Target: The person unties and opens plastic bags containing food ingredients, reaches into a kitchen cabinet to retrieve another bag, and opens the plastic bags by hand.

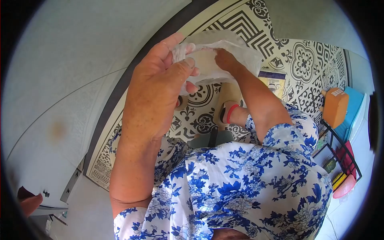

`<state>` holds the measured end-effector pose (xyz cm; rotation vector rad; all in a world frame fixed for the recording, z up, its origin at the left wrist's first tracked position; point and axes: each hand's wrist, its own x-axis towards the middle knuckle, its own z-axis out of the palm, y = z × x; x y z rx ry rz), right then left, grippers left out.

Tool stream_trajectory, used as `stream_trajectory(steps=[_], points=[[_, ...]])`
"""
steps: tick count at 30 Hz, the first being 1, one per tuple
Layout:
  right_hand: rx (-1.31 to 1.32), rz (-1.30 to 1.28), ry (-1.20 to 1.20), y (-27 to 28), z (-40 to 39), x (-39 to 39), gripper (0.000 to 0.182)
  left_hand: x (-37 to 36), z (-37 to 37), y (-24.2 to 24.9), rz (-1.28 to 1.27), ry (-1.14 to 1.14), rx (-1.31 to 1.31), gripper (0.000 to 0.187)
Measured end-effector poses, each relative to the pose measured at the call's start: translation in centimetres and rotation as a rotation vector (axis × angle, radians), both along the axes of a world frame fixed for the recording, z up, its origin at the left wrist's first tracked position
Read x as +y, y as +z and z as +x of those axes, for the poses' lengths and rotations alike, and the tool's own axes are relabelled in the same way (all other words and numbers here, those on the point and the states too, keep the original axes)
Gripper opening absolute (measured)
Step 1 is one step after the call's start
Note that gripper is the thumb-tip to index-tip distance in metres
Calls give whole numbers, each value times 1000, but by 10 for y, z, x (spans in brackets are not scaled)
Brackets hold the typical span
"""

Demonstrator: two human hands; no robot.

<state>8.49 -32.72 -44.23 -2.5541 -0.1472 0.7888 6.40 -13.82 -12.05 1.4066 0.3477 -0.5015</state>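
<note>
My left hand (162, 74) is closed on the gathered edge of a translucent plastic bag (234, 38), with thumb and fingers pinching the film. Whitish smears show on its fingertips. The bag's mouth faces up toward me, and its inside looks pale cream; I cannot make out what lies in it. Across from it, my right hand (227, 61) reaches into the bag's opening from the right, its fingers curled. What those fingers hold, if anything, is hidden. Both hands are above the patterned floor, and the bag hangs between them.
Beyond my right forearm lies a purple and cream packet (275, 82) on the black-and-white patterned floor (303, 62). At right stands a black rack (344, 150) with an orange container (335, 108) and a blue box (352, 108). A pale wall or panel (72, 60) rises at left.
</note>
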Motion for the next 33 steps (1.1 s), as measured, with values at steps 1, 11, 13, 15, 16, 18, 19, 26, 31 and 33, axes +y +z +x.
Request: stream_trajectory(steps=[1,11,13,15,16,18,19,26,31,33], points=[[87,34,-95,31,-2,2,42,-9,-19,21,14,-4,-35,42],[-32,-5,142,-41,-50,10,44,-11,-23,23,52,-9,-75,41],[30,40,293,-47,-58,8,45,-10,-23,23,69,-15,-68,41],[95,73,278,-28,-61,4,43,-8,-23,23,111,-40,-51,41],[156,107,262,-14,-58,1,42,-8,-23,23,109,-41,-51,41],[238,73,291,9,-44,-6,40,-6,-23,22,77,-24,-45,41],[319,41,321,14,-39,-7,39,-4,-23,21,77,-25,-46,41],[-161,93,-92,11,-11,-1,40,-2,-24,26,65,-11,-60,43],[-99,64,-120,-13,-9,15,45,-3,-22,30,80,10,-57,43],[-69,101,-63,-12,-23,28,47,2,-17,28,61,24,-45,43]])
